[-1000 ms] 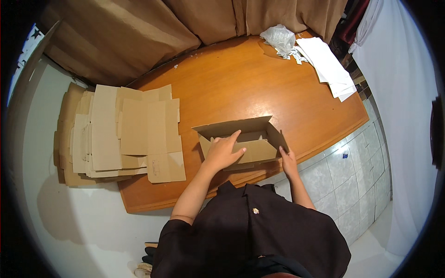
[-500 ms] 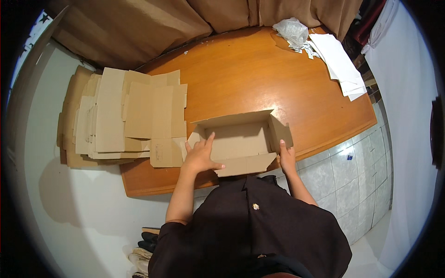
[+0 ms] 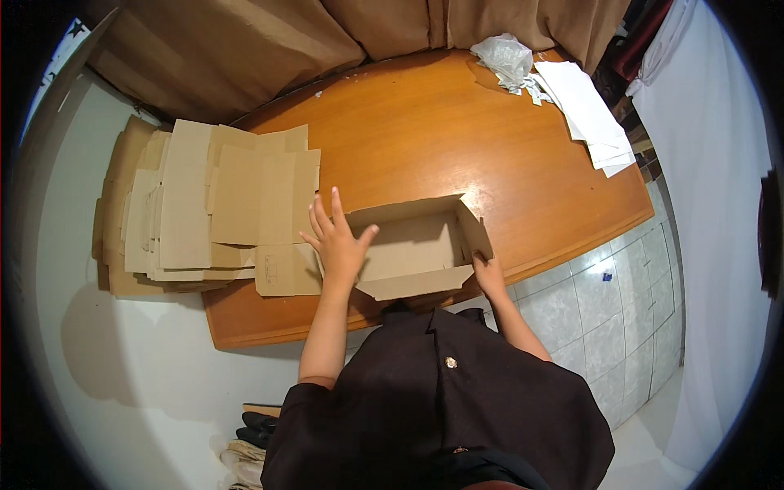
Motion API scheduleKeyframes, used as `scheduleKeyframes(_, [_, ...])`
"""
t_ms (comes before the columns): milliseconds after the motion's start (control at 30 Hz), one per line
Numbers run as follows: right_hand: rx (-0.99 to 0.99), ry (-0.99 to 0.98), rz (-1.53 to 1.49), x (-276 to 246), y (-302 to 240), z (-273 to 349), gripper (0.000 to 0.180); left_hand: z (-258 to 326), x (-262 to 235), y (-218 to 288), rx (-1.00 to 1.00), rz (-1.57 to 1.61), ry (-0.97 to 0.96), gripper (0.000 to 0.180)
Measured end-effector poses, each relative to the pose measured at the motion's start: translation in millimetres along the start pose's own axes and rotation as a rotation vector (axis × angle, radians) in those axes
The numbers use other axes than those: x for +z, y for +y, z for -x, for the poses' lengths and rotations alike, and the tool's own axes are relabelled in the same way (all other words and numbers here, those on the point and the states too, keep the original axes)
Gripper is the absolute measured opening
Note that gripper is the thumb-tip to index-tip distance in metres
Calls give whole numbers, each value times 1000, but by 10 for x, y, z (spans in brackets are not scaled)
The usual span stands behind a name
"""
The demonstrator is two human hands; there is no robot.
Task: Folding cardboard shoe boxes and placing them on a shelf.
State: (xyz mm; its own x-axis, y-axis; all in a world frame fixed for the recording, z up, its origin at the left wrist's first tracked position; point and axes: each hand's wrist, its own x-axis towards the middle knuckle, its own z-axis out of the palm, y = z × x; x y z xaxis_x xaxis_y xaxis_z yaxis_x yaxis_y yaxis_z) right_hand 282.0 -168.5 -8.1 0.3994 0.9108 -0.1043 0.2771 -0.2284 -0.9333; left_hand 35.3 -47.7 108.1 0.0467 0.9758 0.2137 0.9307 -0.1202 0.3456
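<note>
An open-topped brown cardboard box (image 3: 412,284) sits on the near part of the wooden table, in front of my body. At its left end is my left hand (image 3: 339,245), with the fingers spread and pointing away from me. The hand covers the box's left end; whether the palm presses on it I cannot tell. My right hand (image 3: 490,276) grips the lower right corner, thumb up along the right end wall and the other fingers hidden behind it. The box's inside shows a bare cardboard bottom.
Flattened cardboard boxes (image 3: 184,196) lie in a stack on the left, partly over the table (image 3: 392,122). A crumpled clear plastic bag (image 3: 504,61) and white paper sheets (image 3: 584,114) lie at the far right. Brown curtain cloth (image 3: 237,49) hangs behind the table.
My left hand has moved from the box's near left edge up and left to its left end, fingers spreading. My right hand has slid a little lower on the right end.
</note>
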Motion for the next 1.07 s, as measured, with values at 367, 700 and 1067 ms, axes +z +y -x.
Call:
scheduleKeyframes(367, [64,217,8,-317,11,-6,24,-88,377,204,230,348,-90,16])
scheduleKeyframes(700, [88,84,-266,-388,-85,43,49,-116,407,-19,535,272,-462,28])
scheduleKeyframes(1067, [60,-235,282,-573,-516,-15,51,0,414,-64,544,69,-643,48])
